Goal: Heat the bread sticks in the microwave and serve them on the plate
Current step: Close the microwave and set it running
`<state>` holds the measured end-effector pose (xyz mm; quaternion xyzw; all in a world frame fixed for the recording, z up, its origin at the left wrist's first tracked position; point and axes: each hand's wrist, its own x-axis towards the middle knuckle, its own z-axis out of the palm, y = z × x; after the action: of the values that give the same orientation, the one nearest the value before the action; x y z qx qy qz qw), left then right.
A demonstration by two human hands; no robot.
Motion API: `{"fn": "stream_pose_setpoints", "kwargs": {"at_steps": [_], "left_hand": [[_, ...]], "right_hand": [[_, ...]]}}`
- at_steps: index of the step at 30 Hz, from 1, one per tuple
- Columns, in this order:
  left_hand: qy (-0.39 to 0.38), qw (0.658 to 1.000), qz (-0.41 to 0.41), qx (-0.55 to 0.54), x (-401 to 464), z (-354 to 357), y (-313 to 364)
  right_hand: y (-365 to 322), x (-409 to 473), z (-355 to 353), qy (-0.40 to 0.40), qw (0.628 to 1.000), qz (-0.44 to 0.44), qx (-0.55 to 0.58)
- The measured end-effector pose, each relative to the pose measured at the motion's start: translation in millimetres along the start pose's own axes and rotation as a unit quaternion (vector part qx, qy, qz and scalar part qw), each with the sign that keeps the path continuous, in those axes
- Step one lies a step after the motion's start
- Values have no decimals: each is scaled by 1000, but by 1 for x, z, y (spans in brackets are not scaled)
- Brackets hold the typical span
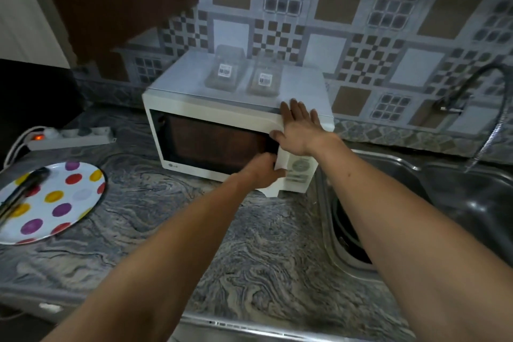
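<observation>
Basically, one head view only. The right hand (298, 126) lay flat with straight fingers on the top front corner of the microwave (194, 100), likely bracing it so it would not slide. The left hand (263, 171) had its fingers curled on the door edge beside the control panel (299, 171), gripping it, probably to pull the door open or having pushed it closed; cannot tell which. The door (211, 144) looked closed or nearly so, its window dark, inside not visible. Two clear packs (224, 73) sat on top of the microwave, each with a white label; these probably held the bread sticks, blurred, not sure. The spotted plate (75, 191) lay on the counter (166, 230) well to the left, with dark tongs (22, 191) resting on it, presumably ready for serving. A power strip (72, 136) with a lit switch lay behind the plate. The counter was grey marbled stone; a steel sink (458, 203) and tap (477, 83) stood to the right, with a patterned tiled wall (361, 8) behind.
</observation>
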<state>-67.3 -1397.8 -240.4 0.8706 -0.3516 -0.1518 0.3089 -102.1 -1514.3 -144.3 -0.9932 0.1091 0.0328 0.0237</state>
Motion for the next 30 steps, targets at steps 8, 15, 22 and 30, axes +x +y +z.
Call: {"fn": "stream_pose_setpoints", "kwargs": {"at_steps": [8, 15, 22, 30], "left_hand": [[61, 997, -44, -31, 18, 17, -3], [86, 994, -67, -18, 26, 21, -1], [92, 991, -90, -27, 35, 21, 2], [81, 989, -122, -19, 38, 17, 7]], "right_hand": [[9, 6, 8, 47, 998, -32, 17], [12, 8, 10, 111, 992, -52, 18], [11, 12, 13, 157, 985, -52, 39], [37, -15, 22, 216, 957, -80, 176]]}}
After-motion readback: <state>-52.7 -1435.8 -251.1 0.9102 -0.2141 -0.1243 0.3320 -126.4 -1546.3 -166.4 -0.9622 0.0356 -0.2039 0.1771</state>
